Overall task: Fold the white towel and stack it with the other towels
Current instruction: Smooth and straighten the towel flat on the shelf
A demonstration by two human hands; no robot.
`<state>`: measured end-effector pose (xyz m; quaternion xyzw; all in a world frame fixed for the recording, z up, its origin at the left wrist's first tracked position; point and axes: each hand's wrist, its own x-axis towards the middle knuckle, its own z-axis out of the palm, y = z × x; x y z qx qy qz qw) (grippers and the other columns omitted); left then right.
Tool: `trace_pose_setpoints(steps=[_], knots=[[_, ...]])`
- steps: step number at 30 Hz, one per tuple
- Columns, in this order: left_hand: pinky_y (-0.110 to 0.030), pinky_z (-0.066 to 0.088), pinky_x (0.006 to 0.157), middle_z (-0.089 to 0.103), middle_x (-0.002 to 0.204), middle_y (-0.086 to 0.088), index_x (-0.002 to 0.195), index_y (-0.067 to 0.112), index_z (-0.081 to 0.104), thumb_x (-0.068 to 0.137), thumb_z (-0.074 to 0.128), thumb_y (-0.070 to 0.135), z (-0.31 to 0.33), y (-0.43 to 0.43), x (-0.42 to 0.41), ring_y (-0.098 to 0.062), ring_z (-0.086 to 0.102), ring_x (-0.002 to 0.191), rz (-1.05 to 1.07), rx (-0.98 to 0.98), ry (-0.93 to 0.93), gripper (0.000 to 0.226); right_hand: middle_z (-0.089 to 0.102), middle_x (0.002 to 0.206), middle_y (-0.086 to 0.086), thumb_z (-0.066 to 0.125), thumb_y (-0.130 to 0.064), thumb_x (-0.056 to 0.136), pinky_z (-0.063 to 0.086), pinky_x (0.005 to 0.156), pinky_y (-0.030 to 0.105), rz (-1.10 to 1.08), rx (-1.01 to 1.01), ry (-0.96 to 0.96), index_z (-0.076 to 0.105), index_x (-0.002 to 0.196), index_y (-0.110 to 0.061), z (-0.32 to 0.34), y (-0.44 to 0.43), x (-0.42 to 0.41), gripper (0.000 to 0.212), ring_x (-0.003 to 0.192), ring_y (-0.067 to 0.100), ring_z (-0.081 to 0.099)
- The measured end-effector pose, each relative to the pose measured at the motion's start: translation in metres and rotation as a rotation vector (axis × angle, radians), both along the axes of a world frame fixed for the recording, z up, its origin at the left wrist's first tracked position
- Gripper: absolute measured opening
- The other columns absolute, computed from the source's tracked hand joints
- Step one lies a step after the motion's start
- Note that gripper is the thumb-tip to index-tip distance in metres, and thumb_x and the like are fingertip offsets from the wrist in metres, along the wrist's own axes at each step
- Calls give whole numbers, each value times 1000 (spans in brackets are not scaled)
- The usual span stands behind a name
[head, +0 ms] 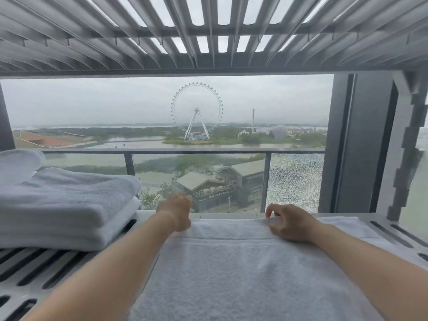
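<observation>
A white towel [243, 269] lies spread flat on a grey slotted shelf, running from the near edge to the far edge. My left hand [177, 210] is at the towel's far left corner with its fingers curled down onto the edge. At the far edge further right, my right hand [290, 222] pinches the hem, which lifts slightly under the fingers. To the left sits a stack of folded white towels [64, 205], with another rolled or folded towel [19, 165] behind it.
The slotted shelf [46, 267] shows bare slats at the left and a strip at the right [393, 235]. A second slatted shelf [208, 31] hangs low overhead. Beyond the shelf are a glass balcony railing [185, 151] and a dark pillar [356, 144] at the right.
</observation>
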<state>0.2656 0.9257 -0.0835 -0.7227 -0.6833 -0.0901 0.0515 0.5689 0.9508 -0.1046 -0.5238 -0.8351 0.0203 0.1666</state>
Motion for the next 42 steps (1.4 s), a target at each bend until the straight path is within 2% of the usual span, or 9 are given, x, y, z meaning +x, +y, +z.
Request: trace_pose_setpoints(steps=[5,10,14,19,23,29,34,38,42], knots=[[-41,40,102,54,124,-1,119,22,53,92,50,37,-10,12,81,-20,49,118,-289,-55,-138,32,56,82,-5,58,-24,82,38,67,24,12,37,113,56,96,-23,-4,-5,-3,14,78,15,53],[-33,49,86,62,91,4,90,24,65,84,63,38,-31,24,97,-16,60,91,-277,-8,-476,15,57,79,-4,57,-32,78,37,63,28,-115,-30,264,56,92,-23,-7,-4,19,17,74,16,51],[-26,46,75,63,81,6,76,27,62,82,66,39,-38,28,89,-13,60,81,-265,22,-512,14,56,76,-7,54,-30,78,37,61,29,-194,-62,241,54,78,-24,-6,2,46,6,76,16,52],[-27,42,75,61,89,2,82,22,59,85,62,37,-38,25,91,-17,57,86,-236,94,-480,15,57,79,-8,58,-31,82,38,65,27,-122,-63,104,58,77,-23,-3,12,57,9,79,15,54],[-29,42,76,66,100,-4,89,19,58,88,58,37,-36,20,94,-22,58,93,-221,152,-416,18,57,84,-7,64,-33,84,34,64,16,-76,58,238,59,77,-23,-10,10,68,13,83,11,52],[-32,42,85,61,111,-6,101,14,56,92,50,37,-30,22,99,-25,56,103,-207,142,-209,25,57,83,-9,69,-46,76,36,67,23,-99,14,257,53,65,-32,-11,12,75,24,80,9,52],[-38,44,86,59,113,-5,103,13,55,95,46,34,-25,25,107,-25,55,105,-178,129,-20,24,52,67,-10,61,-59,76,35,62,29,-146,28,172,46,59,-23,-10,16,86,42,71,14,50],[-40,42,90,53,118,-5,110,13,54,92,51,22,-18,12,118,-24,52,111,-185,321,281,20,49,94,-4,55,-55,82,28,82,35,-204,395,-177,60,85,-20,-2,6,73,36,98,18,47],[-32,44,83,63,111,-2,105,20,52,95,46,29,-13,-26,137,-25,60,100,-305,232,24,15,48,115,-3,53,-44,88,39,85,32,-166,419,-153,52,111,-23,5,-34,52,31,106,18,50]])
